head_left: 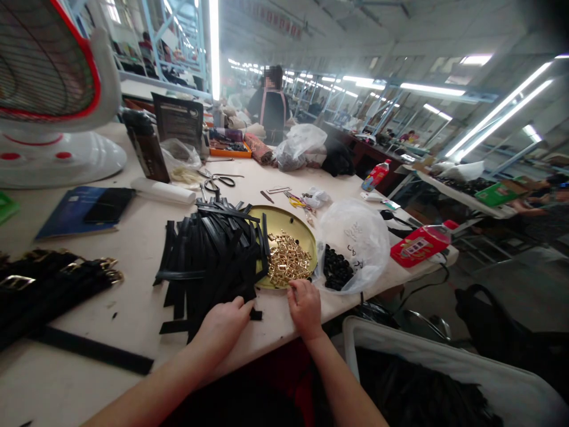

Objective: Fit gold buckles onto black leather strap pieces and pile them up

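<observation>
A heap of black straps lies in front of me on the worktable. My left hand is at its near edge, fingers curled together on a black strap whose short end pokes out beside the fingertips. Small gold buckles are piled in a round gold tray to the right of the straps. At the tray's near rim is my right hand, its fingers bent and closed; what they pinch, if anything, is hidden. Next to the tray, a clear plastic bag holds small black rings.
Straps with gold buckles lie at left, near a blue booklet and a fan. Scissors and yellow-handled pliers lie behind the tray. A red bottle rests at right. Below stands a white bin. Another person is behind.
</observation>
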### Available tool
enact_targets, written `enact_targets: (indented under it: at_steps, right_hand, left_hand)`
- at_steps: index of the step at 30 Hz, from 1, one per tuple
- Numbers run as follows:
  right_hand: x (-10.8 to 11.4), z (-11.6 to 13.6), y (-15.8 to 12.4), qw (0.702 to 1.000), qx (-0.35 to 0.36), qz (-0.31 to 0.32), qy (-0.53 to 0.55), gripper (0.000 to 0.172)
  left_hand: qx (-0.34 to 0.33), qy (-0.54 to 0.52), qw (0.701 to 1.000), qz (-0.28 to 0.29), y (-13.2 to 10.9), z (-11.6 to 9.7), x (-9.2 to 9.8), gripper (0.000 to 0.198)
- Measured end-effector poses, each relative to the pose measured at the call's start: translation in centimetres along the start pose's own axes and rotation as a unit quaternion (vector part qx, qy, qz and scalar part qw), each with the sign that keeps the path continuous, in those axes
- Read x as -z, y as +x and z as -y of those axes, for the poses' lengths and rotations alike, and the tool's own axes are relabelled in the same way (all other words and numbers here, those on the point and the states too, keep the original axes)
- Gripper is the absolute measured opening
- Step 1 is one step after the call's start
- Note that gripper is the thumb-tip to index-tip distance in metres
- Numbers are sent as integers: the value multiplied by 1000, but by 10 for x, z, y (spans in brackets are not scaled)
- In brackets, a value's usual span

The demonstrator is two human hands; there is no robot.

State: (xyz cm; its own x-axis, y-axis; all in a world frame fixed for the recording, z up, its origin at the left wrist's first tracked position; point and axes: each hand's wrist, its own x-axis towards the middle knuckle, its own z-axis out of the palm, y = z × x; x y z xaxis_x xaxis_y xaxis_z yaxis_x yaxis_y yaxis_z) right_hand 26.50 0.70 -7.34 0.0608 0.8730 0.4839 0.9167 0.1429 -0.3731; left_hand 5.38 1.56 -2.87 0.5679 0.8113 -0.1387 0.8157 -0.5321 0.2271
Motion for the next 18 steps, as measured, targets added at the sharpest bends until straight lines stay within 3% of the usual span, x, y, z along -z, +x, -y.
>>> enact_targets:
  at_steps: [5, 7, 9, 14, 18]
  right_hand:
    - [0, 0, 2, 1000, -7, -11, 17, 14]
    - [4, -2, 8, 1000, -9, -14, 23, 13]
    - [13, -10, 14, 999, -22, -29, 23, 13]
    - [50, -48, 18, 993, -88, -80, -12, 21]
    - [57, -55, 9, 998, -64, -9, -19, 17]
  left_hand:
    - [17, -173, 984, -30, -4, 7, 13, 25]
    - [13, -255, 966, -39, -9, 4, 23, 24]
    - [36, -344, 938, -15, -14, 0, 33, 25]
    - [123, -592, 787, 120, -22, -14, 43, 34]
    - [176, -674, 709, 110, -21, -24, 36, 35]
